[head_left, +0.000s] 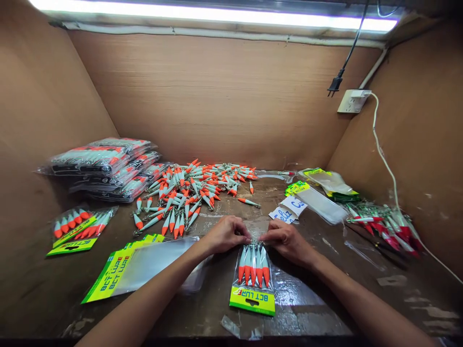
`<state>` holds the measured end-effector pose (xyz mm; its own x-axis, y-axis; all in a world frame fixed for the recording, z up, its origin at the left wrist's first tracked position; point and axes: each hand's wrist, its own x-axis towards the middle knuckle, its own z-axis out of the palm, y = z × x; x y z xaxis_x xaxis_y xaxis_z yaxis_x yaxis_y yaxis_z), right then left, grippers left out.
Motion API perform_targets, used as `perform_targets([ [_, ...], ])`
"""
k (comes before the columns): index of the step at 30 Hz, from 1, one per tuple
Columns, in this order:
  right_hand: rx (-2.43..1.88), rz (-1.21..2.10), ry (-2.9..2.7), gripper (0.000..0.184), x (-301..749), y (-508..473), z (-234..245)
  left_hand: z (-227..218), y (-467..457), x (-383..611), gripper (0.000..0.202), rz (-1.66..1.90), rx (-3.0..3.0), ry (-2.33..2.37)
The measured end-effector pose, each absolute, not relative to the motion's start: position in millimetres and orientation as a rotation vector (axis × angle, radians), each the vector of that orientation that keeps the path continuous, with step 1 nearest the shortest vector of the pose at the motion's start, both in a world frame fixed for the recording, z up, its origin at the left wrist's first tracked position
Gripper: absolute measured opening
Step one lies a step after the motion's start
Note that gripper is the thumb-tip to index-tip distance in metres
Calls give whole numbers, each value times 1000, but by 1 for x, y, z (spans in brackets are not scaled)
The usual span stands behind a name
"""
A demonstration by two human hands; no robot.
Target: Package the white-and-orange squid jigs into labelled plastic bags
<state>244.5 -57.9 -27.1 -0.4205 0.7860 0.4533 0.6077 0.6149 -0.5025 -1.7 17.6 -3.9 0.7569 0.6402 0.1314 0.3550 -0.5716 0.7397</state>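
A clear plastic packet (253, 279) with a yellow-green header card lies on the table in front of me, holding several orange-and-white fishing lures side by side. My left hand (226, 233) and my right hand (287, 239) both pinch the packet's far open end, fingers closed on its edge, almost touching each other. Beyond my hands lies a big loose pile of the same lures (195, 190).
A stack of empty packets (133, 267) lies at my left. Filled packets (77, 226) sit at the far left, with bundles of bagged packets (104, 166) behind. At the right are paper labels (289, 209), clear bags (321, 200) and red-tipped lures (383, 226). Board walls enclose the table.
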Motion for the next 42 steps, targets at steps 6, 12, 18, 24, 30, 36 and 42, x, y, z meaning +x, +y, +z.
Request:
perform_targets([
  [6, -985, 0, -2401, 32, 244, -65, -20, 3, -15, -18, 15, 563, 2581, 754],
  [12, -963, -60, -2466, 27, 243, -70, -11, -9, -43, -25, 44, 573, 2617, 743],
  [18, -1002, 193, -2615, 28, 242, -94, 15, -21, -52, -30, 29, 651, 2773, 710],
  [24, -1156, 262, -2594, 49, 259, -144, 13, -19, -68, -42, 39, 570, 2972, 674],
  [30, -1312, 500, -2157, 29, 264, -149, 1, -5, -66, -47, 67, 596, 2766, 956],
  [36, -1341, 453, -1972, 33, 237, -94, -22, 4, -59, -19, 61, 395, 2566, 980],
  [42, -1451, 336, -1762, 41, 258, -88, -46, 13, -95, -31, 65, 680, 2125, 1044],
])
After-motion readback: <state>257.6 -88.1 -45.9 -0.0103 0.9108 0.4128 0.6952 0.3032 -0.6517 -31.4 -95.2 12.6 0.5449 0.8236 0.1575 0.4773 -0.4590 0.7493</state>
